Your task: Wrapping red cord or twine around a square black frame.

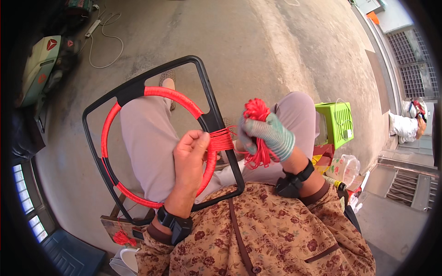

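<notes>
A black frame (206,85) with rounded corners rests tilted across my lap. Inside it is a ring (177,96) closely wrapped in red cord, with some black stretches bare. On the right side, strands of red cord (223,140) are wound from the ring across to the outer bar. My bare left hand (189,154) pinches the ring beside these strands, thumb on top. Just right of the bar, my right hand (271,133), in a grey-green knit glove, is closed around a bundle of red cord (256,109). Loose ends hang below that fist.
At my right stands a bright green plastic stool (340,123), with a clear plastic bag (348,168) nearer. A small red cord bundle (123,237) hangs by a wooden piece (110,226) at lower left. A scooter (43,60) and a power strip (93,27) are far left.
</notes>
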### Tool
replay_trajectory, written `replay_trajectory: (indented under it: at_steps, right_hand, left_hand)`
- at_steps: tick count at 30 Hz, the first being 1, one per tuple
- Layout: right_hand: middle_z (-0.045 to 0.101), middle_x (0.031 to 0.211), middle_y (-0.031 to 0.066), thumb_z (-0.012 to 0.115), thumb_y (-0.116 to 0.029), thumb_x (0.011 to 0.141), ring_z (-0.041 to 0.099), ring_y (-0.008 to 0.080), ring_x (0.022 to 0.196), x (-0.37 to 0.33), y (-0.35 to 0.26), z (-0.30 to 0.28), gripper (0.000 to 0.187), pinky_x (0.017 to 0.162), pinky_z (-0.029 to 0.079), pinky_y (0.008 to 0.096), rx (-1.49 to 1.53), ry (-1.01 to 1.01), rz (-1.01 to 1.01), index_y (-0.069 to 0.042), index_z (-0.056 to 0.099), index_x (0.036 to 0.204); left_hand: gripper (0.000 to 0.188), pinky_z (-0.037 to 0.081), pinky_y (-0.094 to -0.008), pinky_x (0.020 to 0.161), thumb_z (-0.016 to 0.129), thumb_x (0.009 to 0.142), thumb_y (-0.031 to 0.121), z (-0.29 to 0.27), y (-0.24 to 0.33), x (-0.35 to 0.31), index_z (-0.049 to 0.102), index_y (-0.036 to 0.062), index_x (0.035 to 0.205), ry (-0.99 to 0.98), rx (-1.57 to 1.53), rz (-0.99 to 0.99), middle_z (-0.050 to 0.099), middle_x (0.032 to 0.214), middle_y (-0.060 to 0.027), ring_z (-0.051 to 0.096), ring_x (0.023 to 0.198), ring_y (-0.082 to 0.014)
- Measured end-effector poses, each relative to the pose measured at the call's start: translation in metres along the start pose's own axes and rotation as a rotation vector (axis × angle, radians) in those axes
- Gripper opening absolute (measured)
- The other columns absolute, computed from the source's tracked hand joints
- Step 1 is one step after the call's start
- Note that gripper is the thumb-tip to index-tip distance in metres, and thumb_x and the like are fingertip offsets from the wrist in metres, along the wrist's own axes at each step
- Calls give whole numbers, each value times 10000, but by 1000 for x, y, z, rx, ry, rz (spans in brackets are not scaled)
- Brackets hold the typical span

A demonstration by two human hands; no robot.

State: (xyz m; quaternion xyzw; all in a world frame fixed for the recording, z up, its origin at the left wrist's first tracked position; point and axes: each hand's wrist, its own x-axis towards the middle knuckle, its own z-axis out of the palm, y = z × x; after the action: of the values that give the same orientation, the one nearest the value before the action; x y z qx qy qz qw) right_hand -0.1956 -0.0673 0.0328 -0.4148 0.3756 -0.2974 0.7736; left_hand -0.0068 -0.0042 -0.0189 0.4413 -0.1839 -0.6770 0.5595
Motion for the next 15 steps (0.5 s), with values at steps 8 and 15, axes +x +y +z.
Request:
replay_trajectory:
  at_steps: [8, 15]
  right_hand:
    - [622, 821, 39, 630, -320, 887, 560, 81, 583, -54, -10, -125, 264, 493, 469, 232, 256, 848, -384, -75, 583, 975]
    - [529, 678, -21, 523, -268, 944, 520, 133, 625, -203, -8, -350, 226, 636, 497, 300, 408, 1148, -718, -123, 489, 774]
  left_hand:
    - [130, 537, -255, 552, 565, 935, 159, -4, -1, -1, 566, 31, 912, 26, -129, -84, 633, 803, -52, 622, 662, -108]
    - [115, 562, -282, 562, 550, 941, 164, -5, -7, 2, 557, 52, 915, -75, -93, -108, 628, 794, -50, 621, 637, -121]
